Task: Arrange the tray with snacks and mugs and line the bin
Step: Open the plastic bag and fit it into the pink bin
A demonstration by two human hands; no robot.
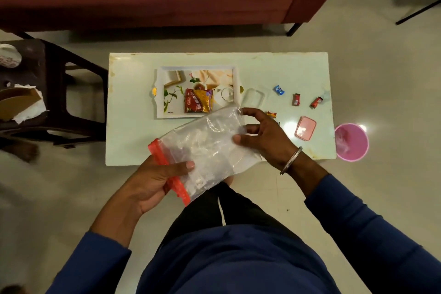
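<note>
Both hands held the bag (210, 145) mid-frame: left hand (152, 181) pinched its red end, right hand (265, 136) gripped the far end. I judged its long axis ran lower left to upper right; the bin (351, 142) sat right, nearer my right hand.

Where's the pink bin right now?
In the head view the pink bin stands on the floor at the right end of the white table, just past its near right corner, close to the pink container lid.

pale table (133, 141), tray (160, 112), candies (296, 99), lid (305, 127)
</note>
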